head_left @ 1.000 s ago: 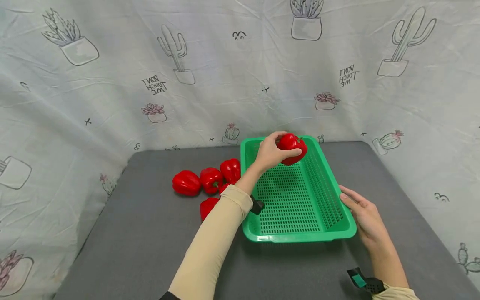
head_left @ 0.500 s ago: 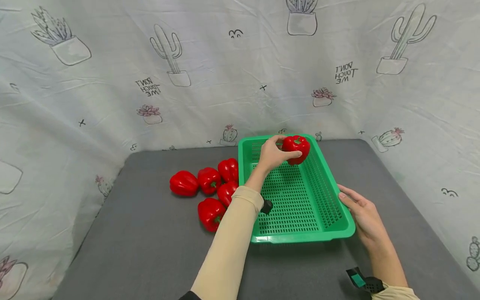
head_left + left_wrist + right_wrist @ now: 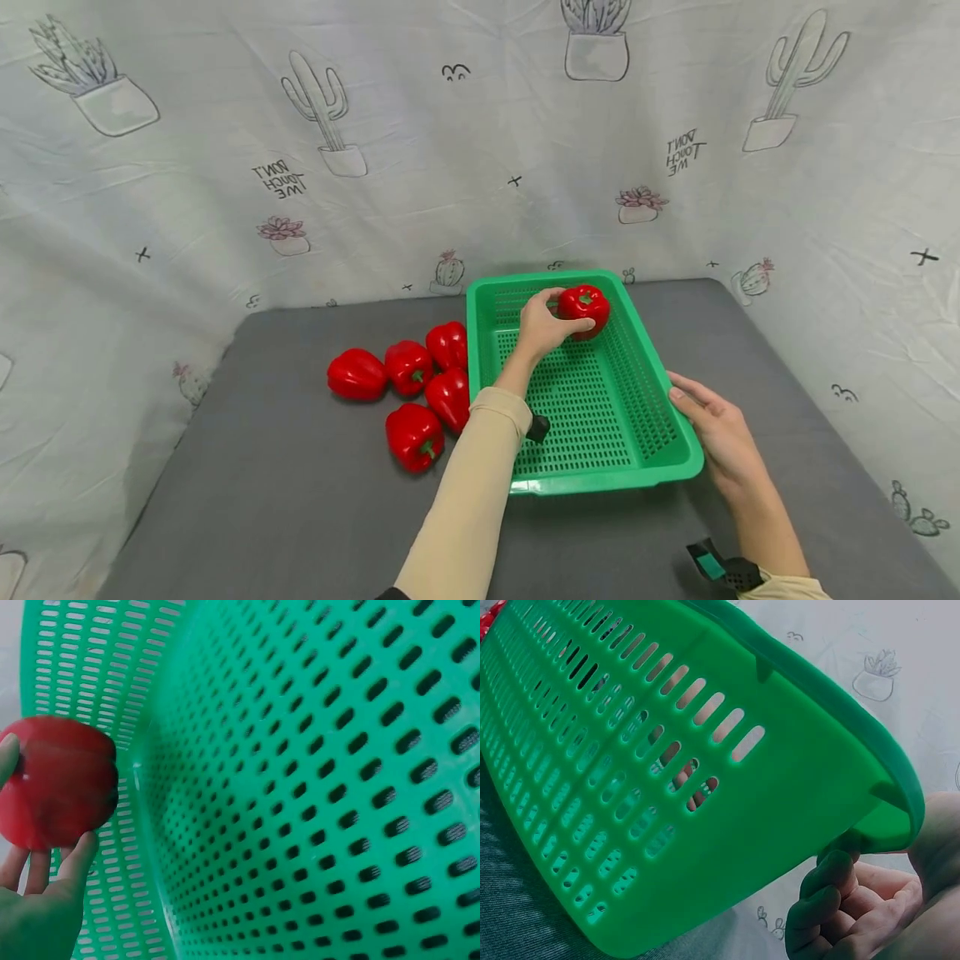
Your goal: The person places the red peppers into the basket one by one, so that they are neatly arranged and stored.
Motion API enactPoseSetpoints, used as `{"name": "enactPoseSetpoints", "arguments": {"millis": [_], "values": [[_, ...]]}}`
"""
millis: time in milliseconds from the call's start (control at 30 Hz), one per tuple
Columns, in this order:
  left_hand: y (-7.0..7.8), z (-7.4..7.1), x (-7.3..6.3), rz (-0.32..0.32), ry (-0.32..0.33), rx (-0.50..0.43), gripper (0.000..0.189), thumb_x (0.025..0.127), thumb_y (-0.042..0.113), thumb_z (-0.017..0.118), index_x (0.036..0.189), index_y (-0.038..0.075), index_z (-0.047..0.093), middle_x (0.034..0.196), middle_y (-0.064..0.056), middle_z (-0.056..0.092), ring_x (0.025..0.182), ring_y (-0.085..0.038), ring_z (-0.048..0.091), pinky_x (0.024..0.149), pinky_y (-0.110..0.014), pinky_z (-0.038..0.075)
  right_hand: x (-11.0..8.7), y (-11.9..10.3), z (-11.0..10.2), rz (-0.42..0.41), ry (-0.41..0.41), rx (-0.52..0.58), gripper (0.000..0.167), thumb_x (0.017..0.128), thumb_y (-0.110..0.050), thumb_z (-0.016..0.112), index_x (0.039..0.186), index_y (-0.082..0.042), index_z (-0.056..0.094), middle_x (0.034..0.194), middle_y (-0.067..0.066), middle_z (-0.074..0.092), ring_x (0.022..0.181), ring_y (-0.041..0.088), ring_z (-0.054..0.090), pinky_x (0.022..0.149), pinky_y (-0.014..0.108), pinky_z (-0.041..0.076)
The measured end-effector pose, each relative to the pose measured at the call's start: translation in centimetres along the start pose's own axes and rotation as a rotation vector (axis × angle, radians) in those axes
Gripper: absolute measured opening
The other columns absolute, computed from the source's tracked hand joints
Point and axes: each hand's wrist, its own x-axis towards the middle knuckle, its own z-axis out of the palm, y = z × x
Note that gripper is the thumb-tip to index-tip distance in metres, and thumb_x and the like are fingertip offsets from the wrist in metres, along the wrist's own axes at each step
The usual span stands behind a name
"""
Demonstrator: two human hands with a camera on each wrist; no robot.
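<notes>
Basket [image 3: 600, 429] in all three views

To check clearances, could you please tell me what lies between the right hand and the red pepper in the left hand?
The green basket does: its right wall and rim, as the head view shows.

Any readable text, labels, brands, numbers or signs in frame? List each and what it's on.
"DON'T TOUCH WE": black lettering on the backdrop, twice; letters look flipped, last word maybe "ME".
"X": small X-shaped marks, same backdrop.
No readable text on the basket, red peppers or wrist device.
</notes>
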Motion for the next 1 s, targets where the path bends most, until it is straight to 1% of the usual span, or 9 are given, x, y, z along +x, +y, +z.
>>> {"name": "enactPoseSetpoints", "arguments": {"millis": [167, 333, 433, 567, 667, 767, 1000], "values": [[-0.8, 0.6, 0.4, -0.021, 0.017, 0.028, 0.067, 0.079, 0.02, 0.085, 0.138, 0.011, 0.055, 0.128, -0.002, 0.057, 0.117, -0.02, 0.05, 0.082, -0.033, 0.052, 0.7, 0.0, -0.2, 0.01, 0.003, -0.041, 0.053, 0.099, -0.025, 0.062, 0.147, -0.008, 0.045, 0.109, 0.003, 0.07, 0.09, 0.016, 0.069, 0.072, 0.031, 0.057], [-1.3, 1.4, 1.2, -0.044, 0.014, 0.061, 0.07, 0.082, 0.02, 0.083, 0.143, 0.011, 0.05, 0.137, -0.005, 0.054, 0.126, -0.024, 0.047, 0.091, -0.038, 0.05, 1.5, -0.2, -0.7, -0.006, -0.011, -0.042, 0.051, 0.1, -0.023, 0.061, 0.146, -0.008, 0.046, 0.108, 0.004, 0.07, 0.089, 0.016, 0.069, 0.071, 0.031, 0.057], [-1.4, 1.6, 1.6, -0.056, 0.007, 0.069, 0.073, 0.084, 0.021, 0.081, 0.147, 0.011, 0.046, 0.142, -0.006, 0.05, 0.13, -0.025, 0.044, 0.095, -0.039, 0.047, 2.0, -0.3, -0.9, -0.01, -0.029, -0.043, 0.05, 0.101, -0.023, 0.06, 0.146, -0.008, 0.046, 0.108, 0.005, 0.071, 0.089, 0.017, 0.07, 0.071, 0.032, 0.057], [-1.5, 1.8, 2.4, -0.048, -0.006, 0.079, 0.076, 0.086, 0.021, 0.079, 0.15, 0.01, 0.041, 0.148, -0.006, 0.045, 0.135, -0.023, 0.039, 0.1, -0.037, 0.044, 2.8, -0.5, -1.2, -0.017, -0.042, -0.043, 0.048, 0.101, -0.022, 0.059, 0.145, -0.008, 0.047, 0.107, 0.006, 0.071, 0.089, 0.017, 0.07, 0.071, 0.032, 0.057], [-1.6, 2.0, 3.0, -0.041, -0.015, 0.077, 0.077, 0.087, 0.02, 0.078, 0.152, 0.008, 0.037, 0.15, -0.006, 0.041, 0.137, -0.021, 0.036, 0.102, -0.035, 0.042, 3.3, -0.6, -1.5, -0.02, -0.043, -0.037, 0.047, 0.101, -0.022, 0.059, 0.144, -0.009, 0.048, 0.107, 0.006, 0.071, 0.089, 0.017, 0.07, 0.071, 0.032, 0.057], [-1.6, 2.3, 3.6, -0.05, -0.01, 0.071, 0.078, 0.087, 0.019, 0.078, 0.152, 0.008, 0.036, 0.15, -0.007, 0.04, 0.137, -0.021, 0.036, 0.102, -0.035, 0.042, 3.9, -0.7, -1.8, -0.019, -0.048, -0.033, 0.047, 0.101, -0.022, 0.059, 0.144, -0.009, 0.048, 0.106, 0.006, 0.071, 0.089, 0.018, 0.07, 0.071, 0.033, 0.058], [-1.5, 3.1, 4.6, -0.059, 0.01, 0.083, 0.076, 0.088, 0.019, 0.077, 0.151, 0.006, 0.037, 0.146, -0.011, 0.043, 0.132, -0.024, 0.042, 0.099, -0.035, 0.044, 5.0, -0.8, -2.6, -0.025, -0.044, -0.032, 0.042, 0.1, -0.02, 0.06, 0.141, -0.011, 0.053, 0.107, 0.004, 0.071, 0.089, 0.017, 0.07, 0.071, 0.032, 0.057]]}}
